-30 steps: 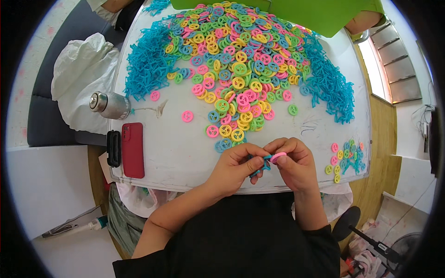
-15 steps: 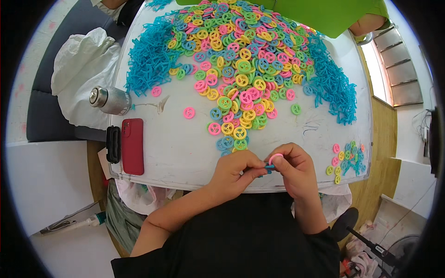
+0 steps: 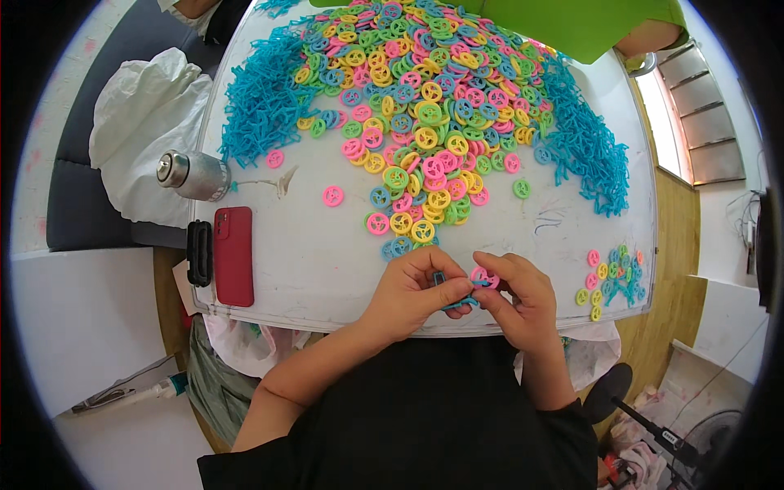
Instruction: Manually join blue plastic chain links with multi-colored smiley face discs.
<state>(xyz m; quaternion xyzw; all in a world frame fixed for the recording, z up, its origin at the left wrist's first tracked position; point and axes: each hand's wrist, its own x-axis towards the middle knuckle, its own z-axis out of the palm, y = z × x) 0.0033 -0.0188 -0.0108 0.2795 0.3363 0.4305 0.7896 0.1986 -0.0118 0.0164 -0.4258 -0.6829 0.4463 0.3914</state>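
Observation:
Over the table's near edge, my left hand (image 3: 408,296) pinches a blue plastic frame piece (image 3: 466,303) between thumb and fingers; part of it is hidden by the fingers. Close against it, my right hand (image 3: 524,304) grips a small pink spoked wheel (image 3: 487,276) between thumb and forefinger. A thin blue bit of the frame lies across the wheel; whether it passes through the hub I cannot tell. Just beyond my hands, a large heap of pink, yellow, green and blue wheels (image 3: 433,139) spreads toward the far side.
Blue frame pieces are piled at left (image 3: 265,102) and right (image 3: 592,155). A metal flask (image 3: 196,175), a red phone (image 3: 233,257) and a black case (image 3: 199,253) stand at left. Wheels and frames (image 3: 608,282) lie near right. A person in green (image 3: 563,24) is across the table (image 3: 302,253).
My left hand has turned, so more of the blue frame piece shows. The pink wheel has tilted to show its spokes, and my right fingers have shifted around it.

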